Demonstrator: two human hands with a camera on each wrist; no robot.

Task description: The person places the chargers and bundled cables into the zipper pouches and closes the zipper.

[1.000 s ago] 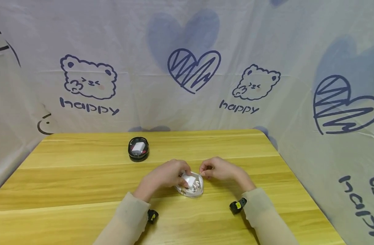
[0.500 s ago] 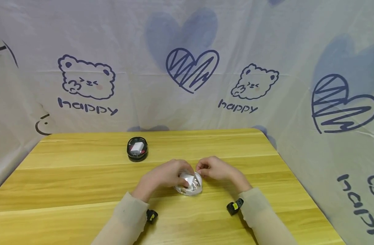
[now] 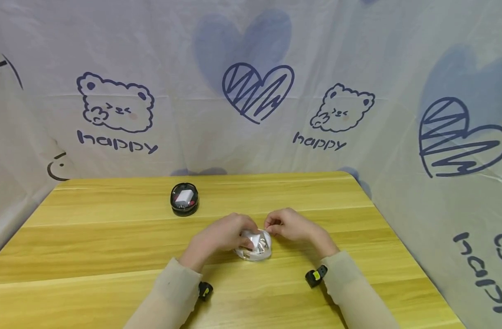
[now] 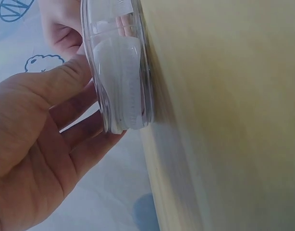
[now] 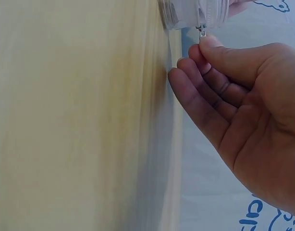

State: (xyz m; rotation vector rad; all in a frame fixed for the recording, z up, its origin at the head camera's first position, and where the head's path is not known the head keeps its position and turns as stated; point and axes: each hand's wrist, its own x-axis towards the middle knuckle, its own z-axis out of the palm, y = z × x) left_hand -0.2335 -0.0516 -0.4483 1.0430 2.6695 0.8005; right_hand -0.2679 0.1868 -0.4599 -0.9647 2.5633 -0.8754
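Note:
A small clear zipper case (image 3: pixel 264 249) with white trim stands on the wooden table, a white label or block showing inside its top. My left hand (image 3: pixel 230 232) grips it from the left, thumb on the near side and fingers round the far side. White zipper teeth run along the case's side (image 4: pixel 130 91) in the left wrist view. At its far right edge my right hand (image 3: pixel 289 225) pinches the small metal zipper pull (image 5: pixel 202 33) between thumb and forefinger. The other fingers of that hand are loosely bent beside the table edge in the right wrist view.
A similar black-trimmed clear case (image 3: pixel 184 199) sits toward the back left of the wooden table (image 3: pixel 111 246), a white piece visible in it. Behind the table hangs a pale curtain (image 3: pixel 185 91) printed with bears and hearts.
My right hand has shifted slightly away from me along the case's rim, the zipper pull still pinched. The left hand keeps its hold, and the black-trimmed case stays put.

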